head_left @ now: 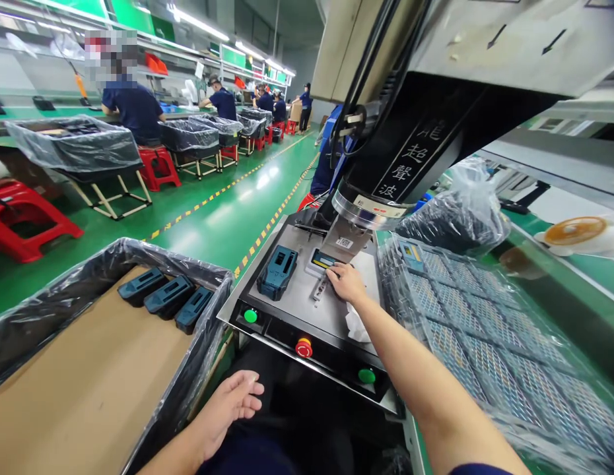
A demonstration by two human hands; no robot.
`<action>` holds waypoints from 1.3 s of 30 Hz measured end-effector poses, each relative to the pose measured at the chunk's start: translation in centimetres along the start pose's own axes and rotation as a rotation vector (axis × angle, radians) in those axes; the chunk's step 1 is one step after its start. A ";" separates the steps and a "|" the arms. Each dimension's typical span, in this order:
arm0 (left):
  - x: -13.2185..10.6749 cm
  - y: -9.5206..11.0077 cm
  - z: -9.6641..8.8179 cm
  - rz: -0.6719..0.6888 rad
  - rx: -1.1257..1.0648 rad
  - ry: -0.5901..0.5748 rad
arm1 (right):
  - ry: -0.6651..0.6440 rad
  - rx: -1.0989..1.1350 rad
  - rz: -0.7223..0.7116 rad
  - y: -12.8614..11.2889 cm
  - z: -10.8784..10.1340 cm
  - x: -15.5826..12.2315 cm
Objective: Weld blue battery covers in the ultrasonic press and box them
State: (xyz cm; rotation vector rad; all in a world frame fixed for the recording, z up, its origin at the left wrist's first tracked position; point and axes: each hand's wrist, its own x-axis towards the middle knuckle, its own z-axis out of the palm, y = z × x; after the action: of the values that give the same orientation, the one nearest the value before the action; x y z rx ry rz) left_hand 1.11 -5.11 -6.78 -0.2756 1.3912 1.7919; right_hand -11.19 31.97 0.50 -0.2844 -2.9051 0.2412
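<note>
My right hand (345, 282) reaches onto the grey machine plate (307, 300), fingers bent onto a small yellow-and-dark part (323, 260) seated in the fixture under the welding head (369, 210). Whether it grips the part is unclear. A dark teal plastic housing (277, 270) stands on the plate to the left. My left hand (232, 404) rests low near my lap, fingers loosely spread and holding nothing.
Left: a plastic-lined cardboard box (89, 382) holding three teal housings (168, 298). Right: a plastic-covered tray of small parts (485, 330). The panel has green buttons (250, 316) and a red stop button (304, 347). Other workers sit at far benches beyond red stools (20, 218).
</note>
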 end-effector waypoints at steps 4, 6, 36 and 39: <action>0.4 0.1 0.6 -0.003 0.012 0.029 | -0.020 -0.018 0.040 -0.4 -0.1 0.2; 0.7 0.5 1.0 0.028 0.063 0.028 | -0.007 -0.022 0.058 -0.7 -0.4 -0.5; 4.4 1.2 3.3 0.822 1.037 0.309 | 0.235 0.493 0.125 -1.2 2.2 -24.3; 4.1 0.4 3.3 0.840 1.050 0.217 | 0.249 0.516 0.088 -1.4 2.3 -24.4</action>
State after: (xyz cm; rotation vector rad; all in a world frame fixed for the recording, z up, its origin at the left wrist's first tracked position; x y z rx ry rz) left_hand -0.77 -0.31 -7.89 0.7941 2.6318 1.3320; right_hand 11.40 25.23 -6.16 -0.3238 -2.4778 0.8794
